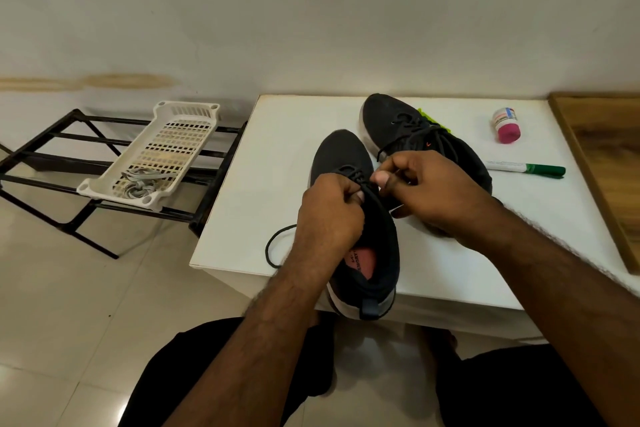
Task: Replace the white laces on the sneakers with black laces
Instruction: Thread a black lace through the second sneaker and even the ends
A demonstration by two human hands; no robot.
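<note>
A black sneaker (341, 156) lies on the white table (263, 156), toe away from me, heel over the front edge. My left hand (327, 215) grips its left upper edge near the eyelets. My right hand (426, 187) pinches the black lace (353, 175) at the eyelets. A loose end of that lace (273, 246) loops onto the table at the left. The second black sneaker (408, 128), laced in black, lies behind, partly hidden by my right hand. The white laces (138, 184) lie in a white basket (166, 125) to the left.
The basket rests on a black metal rack (41, 163) left of the table. On the table's right stand a small bottle with a pink cap (506, 125) and a green marker (526, 168). A wooden board (602, 163) borders the right side. A tiled floor lies below.
</note>
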